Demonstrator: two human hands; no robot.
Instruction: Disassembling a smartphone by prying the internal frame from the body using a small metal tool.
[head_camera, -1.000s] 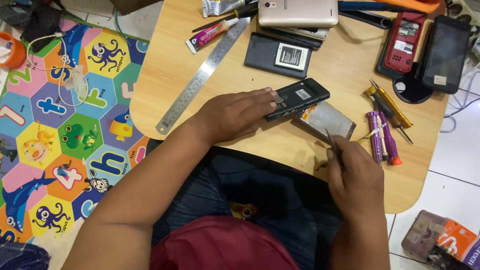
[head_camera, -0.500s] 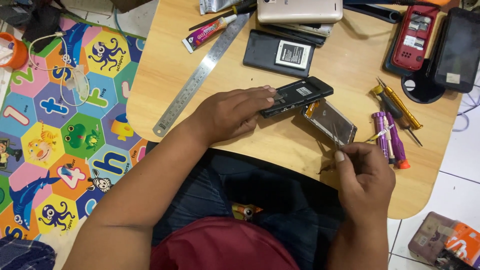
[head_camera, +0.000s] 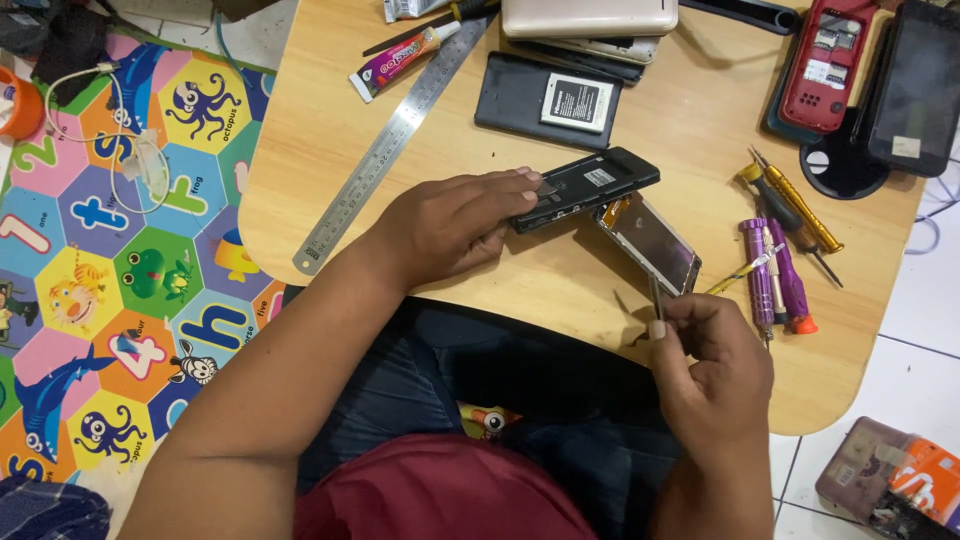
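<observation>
At the middle of the round wooden tabletop (head_camera: 640, 290), the left hand (head_camera: 450, 225) presses flat on the near end of a black phone body (head_camera: 585, 187), its fingers closed over that end and pinning it down. The phone body's long axis runs from the left hand up and to the right, and the far end is lifted off the wood. Just beside it, nearer the person, lies the detached screen panel (head_camera: 650, 243), slanting down toward the right hand (head_camera: 712, 375). That hand sits at the near edge of the tabletop with its grip pinched shut on a thin metal tool (head_camera: 655, 300), tip pointing up at the panel's lower corner; whether it touches is too fine to tell. So the right hand is nearer the panel, the left nearer the phone body. To the right lie purple and yellow screwdrivers (head_camera: 775, 260); a steel ruler (head_camera: 395, 145) lies at left. A colourful play mat (head_camera: 110, 260) covers the floor.
</observation>
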